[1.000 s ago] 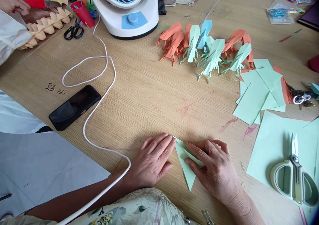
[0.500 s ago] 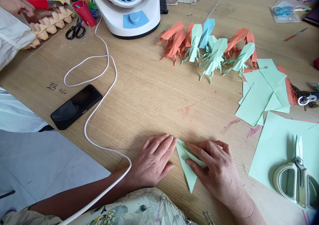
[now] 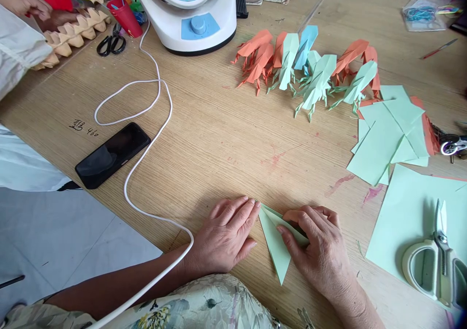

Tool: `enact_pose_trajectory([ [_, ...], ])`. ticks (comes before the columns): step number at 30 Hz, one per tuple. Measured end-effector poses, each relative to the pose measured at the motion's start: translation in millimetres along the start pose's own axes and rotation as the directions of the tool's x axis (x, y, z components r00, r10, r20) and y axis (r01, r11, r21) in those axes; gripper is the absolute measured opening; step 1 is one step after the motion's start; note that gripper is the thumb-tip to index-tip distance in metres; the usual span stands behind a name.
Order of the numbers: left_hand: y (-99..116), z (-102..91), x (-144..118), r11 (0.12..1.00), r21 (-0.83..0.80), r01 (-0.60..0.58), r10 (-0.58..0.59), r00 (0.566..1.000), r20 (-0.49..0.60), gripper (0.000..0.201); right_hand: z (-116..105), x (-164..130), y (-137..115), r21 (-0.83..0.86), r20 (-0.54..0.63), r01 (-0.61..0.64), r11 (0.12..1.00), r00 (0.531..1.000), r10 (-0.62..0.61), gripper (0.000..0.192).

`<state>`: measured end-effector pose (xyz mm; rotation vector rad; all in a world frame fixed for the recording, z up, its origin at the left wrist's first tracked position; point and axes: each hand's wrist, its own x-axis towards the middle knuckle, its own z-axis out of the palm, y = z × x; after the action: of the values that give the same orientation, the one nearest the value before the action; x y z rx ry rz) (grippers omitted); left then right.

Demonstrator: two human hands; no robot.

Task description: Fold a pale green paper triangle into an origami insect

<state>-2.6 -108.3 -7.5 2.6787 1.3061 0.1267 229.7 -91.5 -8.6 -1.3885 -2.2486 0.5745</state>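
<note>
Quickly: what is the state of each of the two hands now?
Left hand: open, flat on the wooden table, fingertips at the corner of the folded green paper.
Right hand: fingers curled, pressing the folded green paper down.

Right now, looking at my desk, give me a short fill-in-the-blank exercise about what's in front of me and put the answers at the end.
1. The right hand presses on a folded piece of pale ____ paper.
2. The left hand lies flat on the ____ table.
3. Left of the white cable lies a black ____.
4. On the big green sheet rests a pair of ____.

Answers: green; wooden; phone; scissors
</note>
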Motion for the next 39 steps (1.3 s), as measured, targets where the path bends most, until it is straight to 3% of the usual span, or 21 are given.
enact_pose_trajectory([
  [23, 2.6, 1.4, -0.9, 0.999, 0.033, 0.006, -0.007, 1.0, 0.008, 0.059, 5.2, 0.9, -8.0, -0.016, -0.066, -0.093, 0.996, 0.994, 0.092, 0.017],
  [39, 2.0, -2.1, 1.6, 0.997, 0.079, -0.016, 0.012, 0.998, 0.054, 0.06, 5.8, -1.5, -3.2, 0.015, -0.073, -0.067, 0.998, 0.995, 0.068, 0.012],
])
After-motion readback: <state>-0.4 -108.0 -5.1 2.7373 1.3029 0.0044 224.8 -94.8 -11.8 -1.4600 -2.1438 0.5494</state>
